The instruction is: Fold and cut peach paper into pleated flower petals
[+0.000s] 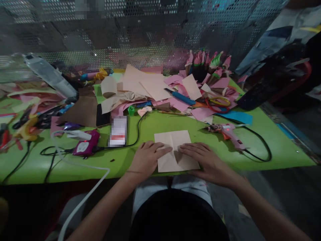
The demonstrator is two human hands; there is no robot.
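Fingers (162, 151) of the left hand (145, 159) are lying flat and slightly apart, pressing on the pale peach creased sheet of paper (173, 139); the right hand (209, 160) is pressing the sheet's other side, its fingers (190, 149) likewise stretched out, clamping nothing; the sheet is resting at the near edge of the green desk (263, 144); a pink glue gun (232, 132) is lying near on the right; a heap of pink and beige paper scraps (155, 88) is sitting behind.

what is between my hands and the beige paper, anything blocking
Nothing visible. The left hand and the right hand both lie flat on the paper, pressing near its folded middle. The glue gun lies to the right and the black cable to the left, both clear of the sheet.
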